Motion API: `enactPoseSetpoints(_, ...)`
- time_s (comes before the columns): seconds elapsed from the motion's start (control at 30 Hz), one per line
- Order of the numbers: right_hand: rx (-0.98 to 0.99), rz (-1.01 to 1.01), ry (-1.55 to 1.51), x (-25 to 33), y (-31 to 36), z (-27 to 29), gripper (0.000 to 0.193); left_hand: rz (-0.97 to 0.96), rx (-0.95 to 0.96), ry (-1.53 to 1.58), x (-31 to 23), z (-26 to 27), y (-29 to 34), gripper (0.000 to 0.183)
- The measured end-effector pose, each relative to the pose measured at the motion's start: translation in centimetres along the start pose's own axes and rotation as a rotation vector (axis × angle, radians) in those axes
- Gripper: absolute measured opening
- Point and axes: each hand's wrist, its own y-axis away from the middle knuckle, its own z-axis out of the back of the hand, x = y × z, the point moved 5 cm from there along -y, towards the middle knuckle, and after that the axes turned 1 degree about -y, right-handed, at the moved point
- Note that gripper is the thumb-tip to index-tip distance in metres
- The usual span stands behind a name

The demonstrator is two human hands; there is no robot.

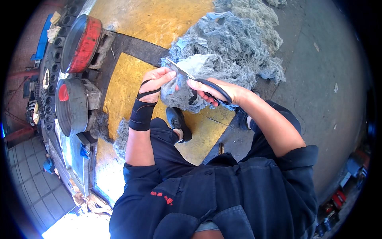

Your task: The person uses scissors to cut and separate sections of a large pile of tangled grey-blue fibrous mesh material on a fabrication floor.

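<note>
Gripping the scissors point(184, 71) by their black handles point(226, 92), your right hand point(215, 89) is curled closed, while your left hand point(156, 81), in a black wrist wrap point(142, 115), pinches a pale scrap of cloth point(171, 85) between thumb and fingers. The scrap is just beside the blades point(176, 65), near the heap of tangled grey-blue threads point(238, 51) on the floor point(133, 81).

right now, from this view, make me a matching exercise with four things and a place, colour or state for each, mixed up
1. scissors
2. wrist wrap
3. thread heap
4. left hand

A. grey-blue and tangled
B. held in the right hand
C. pinching some pale material
D. black, worn around the left wrist

Right pairs: 1-B, 2-D, 3-A, 4-C
</note>
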Motion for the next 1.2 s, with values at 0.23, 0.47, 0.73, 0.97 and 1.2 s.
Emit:
enactPoseSetpoints(0.23,-0.086,0.032,-0.206,1.1,0.5,-0.2,0.064,0.005,0.080,-0.061,0.4,0.1,-0.1,0.020)
enactPoseSetpoints(0.47,-0.510,0.137,-0.199,2.1,1.1,4.7,0.056,-0.253,-0.207,0.266,-0.6,4.4,0.6,0.026)
enactPoseSetpoints(0.73,-0.649,0.359,-0.325,3.1,0.5,5.8,0.047,-0.621,-0.397,0.206,-12.9,7.2,10.1,0.044)
enactPoseSetpoints(0.97,-0.771,0.409,-0.423,2.1,0.2,7.8,0.043,-0.586,-0.911,-0.112,-18.2,21.4,25.0,0.033)
enactPoseSetpoints(1.2,-0.812,0.423,-0.438,2.2,1.0,8.6,0.036,-0.670,-1.433,-0.278,-12.8,30.7,37.4,0.051)
